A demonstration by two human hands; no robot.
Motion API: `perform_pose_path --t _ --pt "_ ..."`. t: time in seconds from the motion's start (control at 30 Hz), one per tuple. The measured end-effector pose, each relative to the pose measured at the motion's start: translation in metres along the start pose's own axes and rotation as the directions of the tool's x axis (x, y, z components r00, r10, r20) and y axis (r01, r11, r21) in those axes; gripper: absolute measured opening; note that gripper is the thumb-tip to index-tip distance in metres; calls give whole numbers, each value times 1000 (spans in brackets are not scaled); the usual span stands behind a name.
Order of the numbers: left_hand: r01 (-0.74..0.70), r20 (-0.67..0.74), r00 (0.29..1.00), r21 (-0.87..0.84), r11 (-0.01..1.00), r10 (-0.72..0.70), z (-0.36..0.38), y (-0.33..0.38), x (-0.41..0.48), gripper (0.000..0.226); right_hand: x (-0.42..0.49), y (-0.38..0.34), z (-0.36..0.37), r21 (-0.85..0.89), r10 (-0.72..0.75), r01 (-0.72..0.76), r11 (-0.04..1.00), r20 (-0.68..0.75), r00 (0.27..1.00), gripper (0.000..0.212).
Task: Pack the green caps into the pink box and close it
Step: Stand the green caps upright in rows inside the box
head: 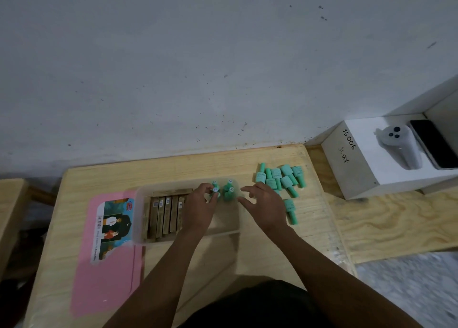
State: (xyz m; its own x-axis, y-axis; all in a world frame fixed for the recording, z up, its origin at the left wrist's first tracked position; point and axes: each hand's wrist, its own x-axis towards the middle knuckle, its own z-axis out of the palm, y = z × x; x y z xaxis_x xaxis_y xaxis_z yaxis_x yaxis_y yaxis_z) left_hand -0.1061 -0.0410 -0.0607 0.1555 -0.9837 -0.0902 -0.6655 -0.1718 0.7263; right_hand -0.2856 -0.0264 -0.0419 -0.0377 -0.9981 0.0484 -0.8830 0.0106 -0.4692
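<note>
A clear plastic box (141, 203) stands on the wooden table, holding several brown packets (163, 216) on its left side and several upright green caps (228, 190) at its far right. Its pink lid (109, 273) with a picture label lies flat to the left of the box. My left hand (200, 206) is inside the box, fingers closed around a green cap (215, 191). My right hand (265, 203) hovers over the box's right edge, fingers spread and holding nothing. More green caps (280, 179) lie in a loose pile on the table to the right.
A white box (352, 164) marked "JS 006" sits at the right, with a white controller (401, 146) and a dark phone (433, 144) on it. A grey wall runs behind the table. A second wooden surface (10, 216) shows at the far left.
</note>
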Motion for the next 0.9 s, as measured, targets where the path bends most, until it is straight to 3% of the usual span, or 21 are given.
perform_pose_path --t 0.27,0.43,0.5,0.6,0.67,0.73,0.8,0.9 --pt "-21 -57 998 2 1000 21 3 4 -6 25 -19 36 -12 25 252 -251 968 -30 967 26" --pt "-250 -173 950 68 966 258 6 28 -20 24 -32 80 -23 9 540 -540 842 -14 842 39" --pt "-365 -113 921 85 927 373 14 46 -26 21 -37 92 -25 -48 598 -597 801 83 797 52" --pt "-480 107 875 56 876 472 35 70 -28 24 -40 102 -24 -64 609 -612 788 228 760 58" --pt "-453 295 854 17 892 428 53 80 -24 35 -42 108 -21 -60 609 -619 783 275 744 49" --pt "-349 443 849 58 935 289 71 88 -18 48 -42 113 -22 -59 616 -627 777 281 736 36" --pt "-258 505 854 207 944 122 86 92 -11 53 -42 118 -27 -14 605 -627 779 280 745 28" --pt "-222 509 860 426 877 -30 103 100 -3 44 -41 124 -33 83 584 -625 776 278 762 28"
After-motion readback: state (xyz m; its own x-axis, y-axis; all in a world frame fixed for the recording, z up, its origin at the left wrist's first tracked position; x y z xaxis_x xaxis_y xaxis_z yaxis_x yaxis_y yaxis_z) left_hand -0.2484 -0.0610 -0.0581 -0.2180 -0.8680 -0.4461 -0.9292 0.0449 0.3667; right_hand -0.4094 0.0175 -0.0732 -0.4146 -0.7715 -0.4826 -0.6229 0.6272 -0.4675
